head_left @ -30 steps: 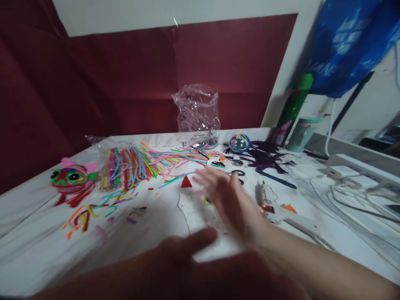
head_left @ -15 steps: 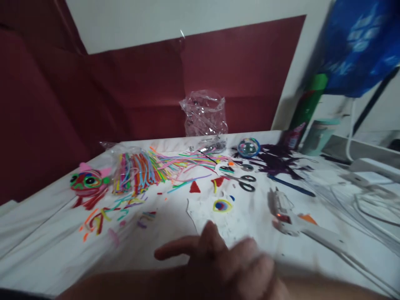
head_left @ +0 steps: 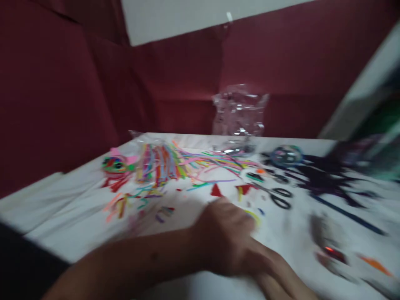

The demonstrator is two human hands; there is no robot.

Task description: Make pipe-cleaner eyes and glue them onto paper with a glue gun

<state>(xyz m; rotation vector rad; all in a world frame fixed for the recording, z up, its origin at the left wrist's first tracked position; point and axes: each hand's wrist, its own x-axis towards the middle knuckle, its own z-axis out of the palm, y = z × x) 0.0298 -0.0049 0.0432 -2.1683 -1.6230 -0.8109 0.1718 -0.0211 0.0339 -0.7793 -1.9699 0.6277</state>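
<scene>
The whole view is smeared by motion. My left arm crosses from the lower left, and my left hand (head_left: 226, 235) lies knuckles-up on the white table (head_left: 78, 216). It covers most of a yellow-rimmed eye cut-out (head_left: 253, 216), and its fingers are too blurred to read. A part of my right hand or wrist (head_left: 278, 283) shows under it at the bottom edge, fingers hidden. Two red paper triangles (head_left: 216, 191) and black-handled scissors (head_left: 281, 199) lie just beyond my left hand.
A bundle of coloured strips (head_left: 159, 163) and a pink and red craft creature (head_left: 117, 166) lie at the left. A clear plastic bag (head_left: 239, 110) stands at the back. A glitter ball (head_left: 286, 155), purple scraps (head_left: 331, 177), a blue pen (head_left: 346, 213) and a glue gun (head_left: 328, 248) are at the right.
The view has swung left and blurred. My right hand drew back from the table's middle towards me, and my left hand moved forward onto the eye cut-out.
</scene>
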